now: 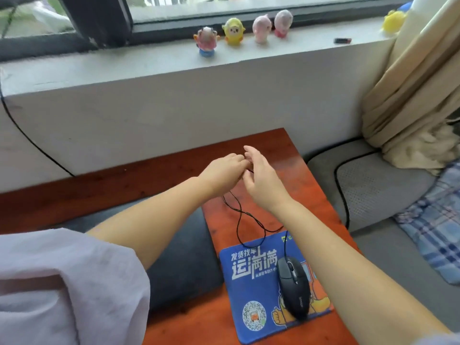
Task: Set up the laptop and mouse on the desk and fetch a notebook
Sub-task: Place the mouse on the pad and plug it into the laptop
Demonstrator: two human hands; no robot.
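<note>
A black wired mouse point(293, 286) rests on a blue printed mouse pad point(251, 290) at the front right of the reddish wooden desk point(313, 195). Its thin black cable point(239, 220) loops over the desk up to my hands. My left hand point(224, 174) is closed on the cable's far end. Touching it, my right hand point(258, 180) has its fingers loosely spread, and whether it grips the cable I cannot tell. A dark closed laptop point(184, 260) lies flat left of the pad, partly under my left arm. No notebook is in view.
A grey sofa seat point(373, 185) with a thicker black cable point(342, 192) adjoins the desk's right side, with a plaid cloth point(433, 230) and beige curtain point(410, 100). Several small figurines point(234, 32) stand on the windowsill behind. My lilac sleeve point(62, 287) fills the lower left.
</note>
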